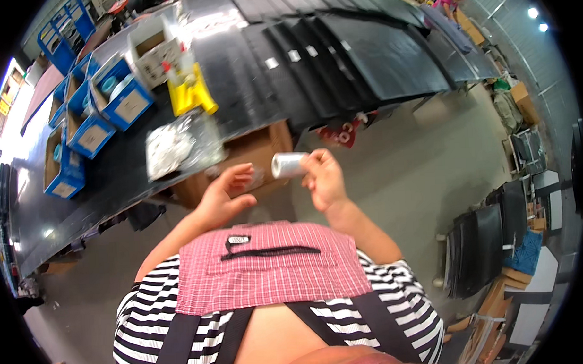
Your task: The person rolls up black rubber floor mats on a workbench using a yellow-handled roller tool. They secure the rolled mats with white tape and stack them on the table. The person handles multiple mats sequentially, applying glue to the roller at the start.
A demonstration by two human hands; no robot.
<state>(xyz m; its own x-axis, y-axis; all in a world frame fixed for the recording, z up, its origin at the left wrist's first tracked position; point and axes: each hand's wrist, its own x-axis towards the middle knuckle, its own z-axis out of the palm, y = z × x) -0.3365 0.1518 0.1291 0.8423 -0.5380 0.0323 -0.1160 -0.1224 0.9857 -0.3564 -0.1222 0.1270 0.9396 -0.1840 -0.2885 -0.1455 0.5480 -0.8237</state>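
Observation:
My right hand [323,181] is closed around one end of a small whitish, shiny roll [288,165], which looks like clear film or tape wound on a core. The roll is held level in the air in front of my apron, its open end toward the left. My left hand [226,196] is open and holds nothing, its fingers apart and its palm toward the roll. Beyond that hand, an open cardboard box [278,139] sits at the table's near edge. On the table, close to the box, lies a clear plastic bag [168,148] with white pieces.
Blue bins [120,92] stand on the black table [237,87] at the left. Next to them are a white box [152,49] and a yellow holder [193,92] with bottles. Black panels [377,57] cover the far side. A person [449,6] works at the far right.

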